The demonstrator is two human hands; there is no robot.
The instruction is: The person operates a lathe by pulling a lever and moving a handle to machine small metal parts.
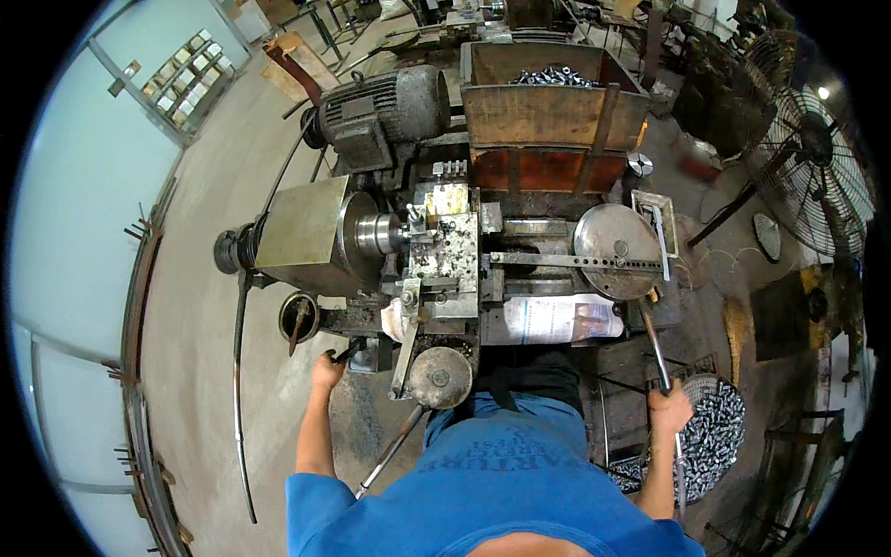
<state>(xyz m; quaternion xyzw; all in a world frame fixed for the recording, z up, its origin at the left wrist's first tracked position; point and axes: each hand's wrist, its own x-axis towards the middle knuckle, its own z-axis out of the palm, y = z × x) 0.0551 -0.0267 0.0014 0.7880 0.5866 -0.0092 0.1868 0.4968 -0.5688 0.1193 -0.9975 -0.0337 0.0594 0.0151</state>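
A blue short-sleeved T-shirt [371, 520] with darker lettering [515, 457] and a curved neckline [529, 526]; black cloth [538, 364] at the waist; left hand [327, 371] and right hand [670, 410] bare.

Right fingers [670, 407] around metal lever [656, 346]

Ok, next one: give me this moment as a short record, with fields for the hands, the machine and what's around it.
Left hand: closed on a black handle
Right hand: gripping a metal lever
Machine: in front of the person, motor at its far left
Box: beyond the machine, metal pieces inside
Basket: near the right hand, full of small metal pieces
Fan: far right
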